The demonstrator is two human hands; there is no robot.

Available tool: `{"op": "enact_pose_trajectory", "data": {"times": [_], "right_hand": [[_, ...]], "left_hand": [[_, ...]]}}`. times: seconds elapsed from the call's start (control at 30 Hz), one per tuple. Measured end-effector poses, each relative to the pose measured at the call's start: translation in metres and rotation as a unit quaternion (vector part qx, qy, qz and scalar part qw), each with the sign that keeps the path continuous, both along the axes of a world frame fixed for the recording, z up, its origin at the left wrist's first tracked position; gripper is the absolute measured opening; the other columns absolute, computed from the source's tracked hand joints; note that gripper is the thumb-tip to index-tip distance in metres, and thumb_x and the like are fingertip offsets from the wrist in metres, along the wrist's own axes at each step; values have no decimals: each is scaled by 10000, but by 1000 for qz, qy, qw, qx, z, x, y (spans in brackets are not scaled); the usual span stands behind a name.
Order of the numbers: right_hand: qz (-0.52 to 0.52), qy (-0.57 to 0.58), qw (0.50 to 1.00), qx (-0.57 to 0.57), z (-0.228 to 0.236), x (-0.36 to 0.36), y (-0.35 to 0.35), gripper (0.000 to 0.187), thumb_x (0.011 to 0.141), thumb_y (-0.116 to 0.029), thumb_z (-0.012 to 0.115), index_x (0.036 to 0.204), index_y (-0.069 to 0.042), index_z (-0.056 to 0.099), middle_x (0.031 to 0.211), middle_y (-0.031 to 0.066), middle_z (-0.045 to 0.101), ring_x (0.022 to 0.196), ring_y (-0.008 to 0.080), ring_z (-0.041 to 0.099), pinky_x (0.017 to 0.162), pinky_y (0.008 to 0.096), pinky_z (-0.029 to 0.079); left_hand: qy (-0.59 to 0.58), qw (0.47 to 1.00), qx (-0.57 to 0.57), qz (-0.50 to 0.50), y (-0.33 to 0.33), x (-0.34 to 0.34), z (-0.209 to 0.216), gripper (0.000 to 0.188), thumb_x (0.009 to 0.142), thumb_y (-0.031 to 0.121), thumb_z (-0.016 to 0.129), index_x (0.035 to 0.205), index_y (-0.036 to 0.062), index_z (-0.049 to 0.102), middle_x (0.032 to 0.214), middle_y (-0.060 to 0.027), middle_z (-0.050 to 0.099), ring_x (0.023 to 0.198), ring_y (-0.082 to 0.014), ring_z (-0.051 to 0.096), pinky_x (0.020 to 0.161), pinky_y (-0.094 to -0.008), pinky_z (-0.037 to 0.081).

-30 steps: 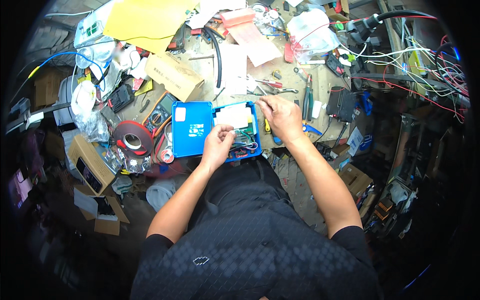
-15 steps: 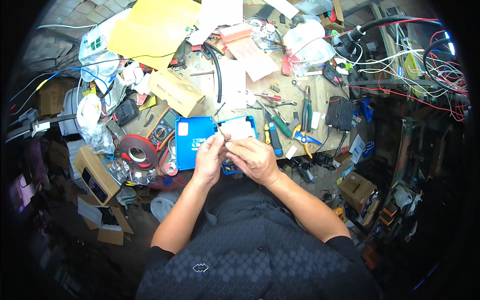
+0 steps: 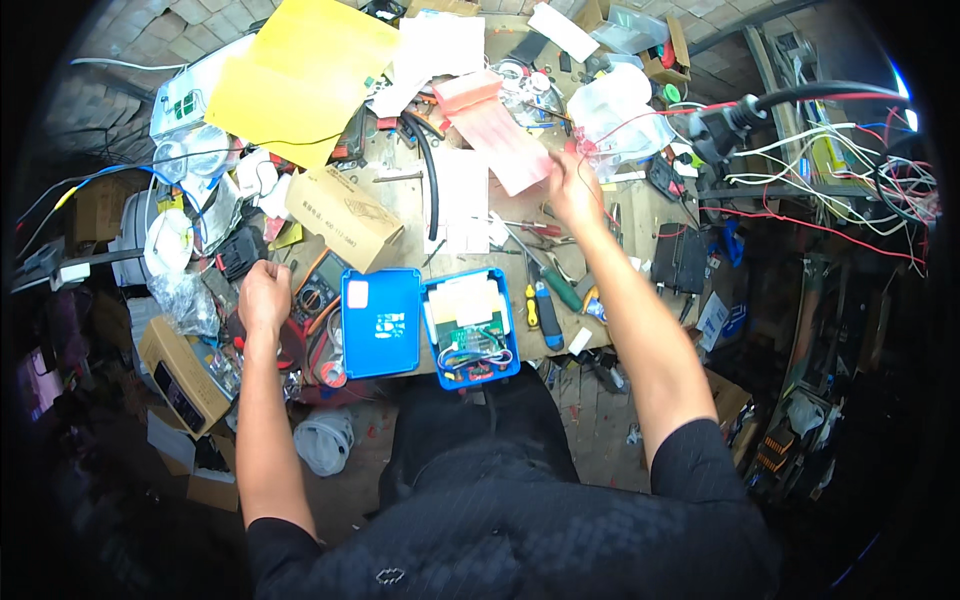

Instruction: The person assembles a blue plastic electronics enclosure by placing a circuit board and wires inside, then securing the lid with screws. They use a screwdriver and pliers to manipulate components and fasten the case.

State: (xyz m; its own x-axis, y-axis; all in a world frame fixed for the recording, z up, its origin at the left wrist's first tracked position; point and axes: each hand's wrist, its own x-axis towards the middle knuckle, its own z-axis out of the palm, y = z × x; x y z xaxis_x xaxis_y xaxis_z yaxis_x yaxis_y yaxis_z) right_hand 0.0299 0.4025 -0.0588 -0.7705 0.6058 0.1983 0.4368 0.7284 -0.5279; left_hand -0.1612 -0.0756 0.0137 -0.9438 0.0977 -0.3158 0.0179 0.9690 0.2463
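Note:
A blue plastic case lies open at the table's near edge, its lid (image 3: 381, 345) flat beside the blue tray (image 3: 428, 325). Inside the tray are a green circuit board (image 3: 478, 334), looped wires and a pale yellowish block. To the left, my left hand (image 3: 264, 298) hangs closed above the red tape roll, next to the multimeter (image 3: 320, 287); whatever its curled fingers hold is hidden. My right hand (image 3: 577, 192) reaches far over the table, fingertips at the edge of the pink wrapping sheet (image 3: 505, 145) and a clear plastic bag (image 3: 622, 108). Its fingers are mostly hidden.
A brown cardboard box (image 3: 343, 216) stands behind the lid. Pliers, a green-handled screwdriver (image 3: 561, 289) and a blue-handled tool (image 3: 548, 318) lie right of the tray. A black plug on a thick cable (image 3: 730, 125) and tangled wires hang at the right.
My hands, together above the blue case with a thin piece pinched between them, have parted. The left went left, the right far and right. The case's contents are now uncovered.

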Motion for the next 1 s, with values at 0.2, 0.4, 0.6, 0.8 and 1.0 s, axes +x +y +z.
{"op": "enact_pose_trajectory", "data": {"times": [0.2, 0.4, 0.6, 0.8, 1.0], "right_hand": [[-11, -179, 983, 33, -43, -73, 81, 313, 1003, -170, 550, 1195, -120, 792, 1221, 227, 719, 1134, 429, 726, 976, 522, 585], [41, -231, 958, 166, -67, -78, 104, 245, 979, -183, 597, 1061, -116, 818, 1155, 244, 715, 1040, 423, 757, 876, 527, 624], [63, -237, 955, 169, -61, -81, 110, 236, 973, -197, 610, 1083, -91, 790, 1147, 233, 728, 1008, 421, 761, 862, 518, 623], [52, -227, 965, 122, -54, -81, 110, 242, 954, -212, 625, 1071, -82, 792, 1139, 225, 750, 1024, 429, 749, 905, 526, 605], [24, -231, 966, 116, -66, -87, 113, 278, 934, -247, 644, 1031, -20, 773, 1098, 264, 758, 993, 446, 750, 907, 545, 597]], "left_hand": [[-3, 993, -100, -58, 13, -16, -26, 290, 964, 335, 734, 1043, 56, 742, 1051, -207, 780, 1025, -423, 741, 888, -521, 575], [106, 993, -18, -37, 15, 6, -27, 315, 965, 310, 766, 1141, 51, 726, 1080, -188, 757, 1029, -417, 716, 880, -507, 560], [161, 981, 105, 16, 11, 69, -10, 279, 971, 211, 763, 1162, 11, 729, 1017, -146, 739, 894, -315, 693, 822, -435, 556], [114, 967, 229, 5, 37, 128, 8, 206, 966, 87, 755, 1143, -13, 724, 939, -77, 673, 722, -157, 559, 670, -313, 477], [94, 952, 291, 21, 40, 150, 2, 162, 939, 15, 745, 1099, 0, 731, 920, -74, 673, 684, -167, 535, 659, -319, 469]]}}
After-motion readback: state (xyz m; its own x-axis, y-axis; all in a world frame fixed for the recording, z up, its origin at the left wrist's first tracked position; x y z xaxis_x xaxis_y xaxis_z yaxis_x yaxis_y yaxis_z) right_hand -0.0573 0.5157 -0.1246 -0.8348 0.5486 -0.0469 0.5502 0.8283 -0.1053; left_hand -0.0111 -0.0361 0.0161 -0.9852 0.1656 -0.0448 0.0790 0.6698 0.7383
